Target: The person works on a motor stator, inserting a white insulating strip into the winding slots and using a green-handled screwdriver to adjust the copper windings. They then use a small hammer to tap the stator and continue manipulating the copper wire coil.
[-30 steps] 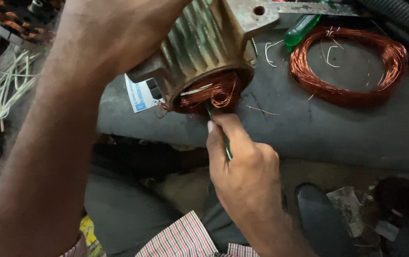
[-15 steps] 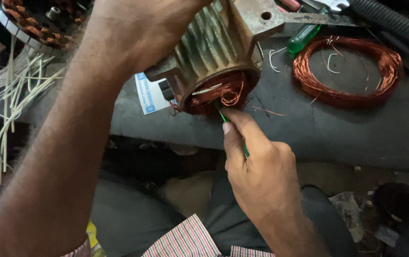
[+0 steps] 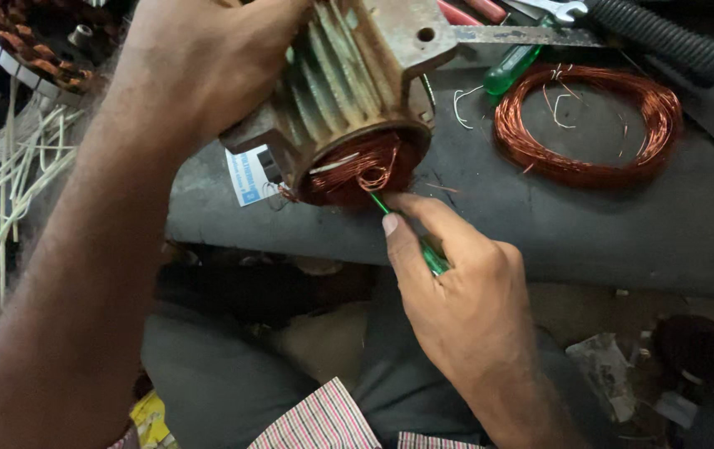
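— Where's the motor stator (image 3: 348, 108)?
— At twelve o'clock, your left hand (image 3: 207, 66) clamps its ribbed housing.
— And your right hand (image 3: 465, 291)?
— Five o'clock of it, fingers pinching a green tool (image 3: 433, 256) against the copper windings (image 3: 357, 166)

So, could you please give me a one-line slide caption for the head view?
Left hand steadies a finned motor housing while the right hand works a green tool into its copper windings.

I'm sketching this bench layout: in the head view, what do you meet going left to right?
White wires → left hand → finned motor housing → green screwdriver handle → loose copper coil → ribbed black hose.
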{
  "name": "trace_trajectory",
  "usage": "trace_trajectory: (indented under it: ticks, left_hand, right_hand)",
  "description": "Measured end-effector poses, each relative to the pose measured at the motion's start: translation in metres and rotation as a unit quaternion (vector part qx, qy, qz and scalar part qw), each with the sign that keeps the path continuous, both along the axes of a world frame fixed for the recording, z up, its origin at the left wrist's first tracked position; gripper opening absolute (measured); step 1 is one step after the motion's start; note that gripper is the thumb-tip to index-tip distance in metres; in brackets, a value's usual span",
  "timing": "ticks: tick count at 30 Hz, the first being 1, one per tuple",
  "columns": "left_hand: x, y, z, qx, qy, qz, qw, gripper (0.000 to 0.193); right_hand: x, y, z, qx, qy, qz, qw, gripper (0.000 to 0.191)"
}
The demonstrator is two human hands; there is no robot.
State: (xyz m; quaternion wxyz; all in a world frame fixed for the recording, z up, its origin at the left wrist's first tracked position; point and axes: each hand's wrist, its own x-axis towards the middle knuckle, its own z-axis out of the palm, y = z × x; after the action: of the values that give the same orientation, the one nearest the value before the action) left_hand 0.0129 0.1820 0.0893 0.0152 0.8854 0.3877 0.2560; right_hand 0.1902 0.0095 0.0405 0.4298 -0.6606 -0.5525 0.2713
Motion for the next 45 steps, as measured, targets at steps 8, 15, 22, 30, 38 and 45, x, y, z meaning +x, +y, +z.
trace_trajectory:
  ticks: [8,15,22,30,38,45]
  left_hand:
    - [0.010,-0.011,0.016,-0.179,-0.133,0.043,0.974,0.028]
    - [0.014,-0.009,0.018,-0.228,-0.149,0.115,0.955,0.027]
    - [0.010,0.008,0.010,-0.155,-0.225,-0.017,0.962,0.037]
    - [0.014,0.010,-0.002,-0.169,-0.423,-0.050,0.889,0.031]
    - [-0.005,0.005,-0.044,-0.200,-0.582,-0.088,0.784,0.025]
    - [0.000,0.008,-0.087,-0.118,-0.507,-0.030,0.853,0.034]
  right_hand:
    - [0.012,-0.005,0.000,0.006,0.000,-0.007,1.000,0.024]
    - [0.053,-0.005,0.021,0.058,0.156,0.000,0.986,0.020]
    - [0.061,0.081,0.032,0.037,0.251,0.108,0.961,0.041]
    - [0.046,0.102,0.039,0.017,0.227,0.132,0.965,0.045]
    - [0.014,0.098,0.086,0.060,-0.098,0.145,0.983,0.038]
    - [0.002,0.105,0.095,0.079,-0.280,0.156,0.944,0.051]
